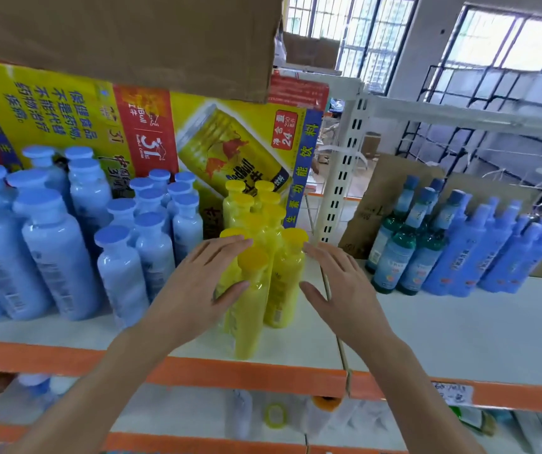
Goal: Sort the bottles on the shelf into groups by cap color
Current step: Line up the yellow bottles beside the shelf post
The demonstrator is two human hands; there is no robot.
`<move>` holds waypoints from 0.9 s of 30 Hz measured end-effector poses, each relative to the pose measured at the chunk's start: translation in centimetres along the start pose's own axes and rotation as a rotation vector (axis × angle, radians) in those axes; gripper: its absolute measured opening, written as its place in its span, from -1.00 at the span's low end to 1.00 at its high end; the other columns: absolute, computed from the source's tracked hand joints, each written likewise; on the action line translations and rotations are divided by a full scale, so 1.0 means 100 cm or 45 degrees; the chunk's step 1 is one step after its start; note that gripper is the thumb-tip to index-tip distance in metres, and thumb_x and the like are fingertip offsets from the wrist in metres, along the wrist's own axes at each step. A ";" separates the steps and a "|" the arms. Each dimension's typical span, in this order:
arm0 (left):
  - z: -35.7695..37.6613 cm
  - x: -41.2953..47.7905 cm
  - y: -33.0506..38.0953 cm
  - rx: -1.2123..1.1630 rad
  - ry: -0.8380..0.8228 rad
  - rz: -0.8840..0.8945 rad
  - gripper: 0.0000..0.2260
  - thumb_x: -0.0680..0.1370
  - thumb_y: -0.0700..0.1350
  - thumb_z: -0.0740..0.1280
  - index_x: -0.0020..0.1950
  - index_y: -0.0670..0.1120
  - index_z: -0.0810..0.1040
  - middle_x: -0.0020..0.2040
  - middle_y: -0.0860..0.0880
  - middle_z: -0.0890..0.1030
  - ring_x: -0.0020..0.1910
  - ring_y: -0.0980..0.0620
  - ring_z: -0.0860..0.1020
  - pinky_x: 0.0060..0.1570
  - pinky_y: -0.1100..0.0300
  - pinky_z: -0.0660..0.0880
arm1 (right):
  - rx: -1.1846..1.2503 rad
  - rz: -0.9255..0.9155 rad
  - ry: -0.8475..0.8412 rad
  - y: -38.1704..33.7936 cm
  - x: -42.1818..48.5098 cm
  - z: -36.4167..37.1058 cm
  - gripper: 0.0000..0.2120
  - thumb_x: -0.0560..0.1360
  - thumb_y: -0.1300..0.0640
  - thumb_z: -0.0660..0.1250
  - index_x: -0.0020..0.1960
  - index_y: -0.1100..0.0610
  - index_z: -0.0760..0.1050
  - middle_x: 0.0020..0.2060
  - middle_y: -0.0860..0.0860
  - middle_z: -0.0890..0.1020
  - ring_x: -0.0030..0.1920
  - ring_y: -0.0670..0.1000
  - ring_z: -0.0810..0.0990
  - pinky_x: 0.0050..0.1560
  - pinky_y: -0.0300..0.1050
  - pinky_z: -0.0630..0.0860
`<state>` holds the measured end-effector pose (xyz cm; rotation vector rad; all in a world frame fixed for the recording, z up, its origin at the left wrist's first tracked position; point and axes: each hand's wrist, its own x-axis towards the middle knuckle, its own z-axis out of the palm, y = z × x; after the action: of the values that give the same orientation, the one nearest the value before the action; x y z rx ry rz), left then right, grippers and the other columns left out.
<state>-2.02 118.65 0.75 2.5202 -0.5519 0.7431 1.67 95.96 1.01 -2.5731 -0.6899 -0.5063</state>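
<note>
both my forearms reach in over the orange front edge of the shelf (427, 329). my left hand (197, 283) lies flat against the left side of the yellow bottles (256, 257), fingers spread and straight, thumb pressed on the nearest bottle's body, fingertips up by a yellow cap. not closed around anything. my right hand (345, 286) is flat and spread too, on the right side of the same cluster; fingertips touch the cap end of the right front bottle, thumb sits just beside its body, cannot tell if it touches.

the yellow bottles stand as one tight cluster near the middle of the shelf board, by the seam between two shelf boards. nearest one stands at the front edge, the rest run back in rows toward the printed drink carton (197, 139) at the rear. all upright, yellow caps.

left of my left hand: small blue-capped bottles (151, 231) packed together, just beside the yellow cluster. further left, large blue-capped bottles (43, 250) fill the left end of the shelf, front to back.

right of the white upright post (341, 172), on the next shelf board, green bottles with blue caps (404, 244) and blue spray bottles (492, 250) stand at the rear, well apart from the yellow ones. brown cardboard (390, 198) behind them.

a plain cardboard box (132, 37) overhangs at the top. barred windows (508, 40) far back.
</note>
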 end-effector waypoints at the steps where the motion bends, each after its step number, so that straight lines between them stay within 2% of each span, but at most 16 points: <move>1: -0.002 0.005 -0.001 0.014 -0.008 0.038 -0.57 0.53 0.16 0.13 0.36 0.04 0.31 0.27 0.05 0.45 0.24 0.13 0.36 0.26 0.41 0.19 | 0.014 -0.004 -0.009 -0.001 0.007 0.001 -0.48 0.51 0.02 0.28 0.43 -0.01 0.24 0.33 -0.03 0.39 0.34 0.02 0.34 0.30 -0.12 0.30; 3: -0.006 0.016 -0.003 0.006 -0.065 0.089 -0.59 0.53 0.18 0.14 0.32 0.04 0.36 0.22 0.08 0.49 0.19 0.17 0.38 0.22 0.44 0.20 | 0.060 0.002 -0.031 -0.001 0.022 0.003 -0.46 0.52 0.02 0.28 0.45 -0.04 0.19 0.34 -0.07 0.36 0.34 -0.03 0.33 0.28 -0.17 0.30; 6: -0.006 0.029 -0.008 -0.057 -0.188 0.123 -0.61 0.51 0.27 0.07 0.25 0.13 0.37 0.17 0.11 0.53 0.16 0.22 0.39 0.16 0.37 0.28 | 0.136 0.038 -0.063 0.000 0.042 0.006 -0.46 0.52 0.01 0.28 0.44 -0.06 0.19 0.31 -0.09 0.37 0.23 -0.08 0.41 0.14 -0.28 0.34; 7: -0.005 0.032 -0.010 -0.078 -0.234 0.127 -0.61 0.51 0.30 0.04 0.23 0.16 0.36 0.16 0.12 0.54 0.15 0.22 0.39 0.15 0.34 0.31 | 0.153 0.043 -0.069 0.000 0.048 0.008 -0.47 0.51 0.01 0.29 0.43 -0.06 0.22 0.28 -0.08 0.40 0.19 -0.06 0.45 0.12 -0.25 0.39; 9: -0.003 0.038 -0.014 -0.091 -0.295 0.142 -0.62 0.48 0.32 0.06 0.22 0.20 0.32 0.16 0.13 0.54 0.14 0.23 0.39 0.13 0.29 0.33 | 0.169 0.035 -0.077 0.000 0.055 0.014 -0.52 0.50 0.04 0.31 0.40 -0.05 0.29 0.22 -0.04 0.45 0.12 -0.02 0.50 0.10 -0.07 0.50; 11: -0.005 0.043 -0.015 -0.085 -0.355 0.156 -0.60 0.44 0.29 0.09 0.24 0.22 0.30 0.16 0.17 0.51 0.16 0.24 0.37 0.12 0.30 0.34 | 0.177 0.035 -0.065 0.001 0.059 0.019 -0.56 0.50 0.05 0.32 0.35 -0.04 0.36 0.17 -0.04 0.49 0.05 0.00 0.54 0.04 0.04 0.53; 14: -0.006 0.050 -0.014 -0.080 -0.433 0.212 -0.52 0.42 0.28 0.05 0.27 0.17 0.40 0.13 0.18 0.46 0.16 0.26 0.30 0.08 0.40 0.29 | 0.239 0.060 -0.029 0.004 0.062 0.018 -0.60 0.46 0.07 0.38 0.28 -0.03 0.46 0.10 -0.06 0.54 -0.07 -0.01 0.58 -0.02 0.04 0.56; 16: -0.007 0.057 -0.009 -0.071 -0.476 0.238 -0.53 0.45 0.27 0.11 0.29 0.12 0.42 0.14 0.16 0.45 0.18 0.25 0.27 0.06 0.45 0.24 | 0.302 0.104 -0.006 0.006 0.062 0.014 -0.62 0.43 0.09 0.41 0.23 -0.03 0.50 0.05 -0.08 0.56 -0.10 -0.01 0.59 -0.03 0.04 0.57; 18: -0.005 0.066 -0.005 -0.053 -0.549 0.240 -0.60 0.51 0.17 0.23 0.32 0.11 0.39 0.16 0.15 0.42 0.19 0.24 0.28 0.10 0.42 0.22 | 0.346 0.148 0.012 0.010 0.063 0.010 -0.63 0.41 0.12 0.43 0.21 -0.02 0.52 0.00 -0.11 0.55 -0.08 0.01 0.59 -0.01 0.05 0.57; 20: -0.003 0.078 0.000 -0.039 -0.595 0.238 -0.63 0.53 0.08 0.26 0.32 0.10 0.38 0.17 0.12 0.42 0.18 0.22 0.33 0.14 0.36 0.25 | 0.356 0.186 0.032 0.015 0.064 0.005 -0.62 0.40 0.15 0.43 0.20 -0.02 0.53 -0.03 -0.12 0.53 -0.08 0.04 0.59 0.01 0.07 0.56; 23: -0.003 0.102 0.007 -0.052 -0.600 0.207 -0.64 0.51 0.05 0.29 0.30 0.09 0.40 0.16 0.12 0.43 0.18 0.16 0.38 0.16 0.28 0.30 | 0.350 0.225 0.085 0.025 0.068 -0.005 -0.62 0.39 0.18 0.45 0.18 0.00 0.54 -0.02 -0.07 0.56 -0.05 0.09 0.59 0.03 0.10 0.55; 27: 0.003 0.142 0.011 0.022 -0.639 0.172 -0.63 0.50 0.05 0.31 0.30 0.10 0.40 0.20 0.11 0.42 0.11 0.14 0.38 0.09 0.26 0.31 | 0.318 0.276 0.088 0.045 0.076 -0.015 -0.61 0.39 0.21 0.44 0.20 0.00 0.53 -0.03 -0.07 0.55 -0.15 -0.01 0.58 -0.01 0.00 0.56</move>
<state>8.60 114.14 9.15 2.7079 -0.8894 0.1458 9.94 94.64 4.27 -2.3476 -0.4150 -0.4081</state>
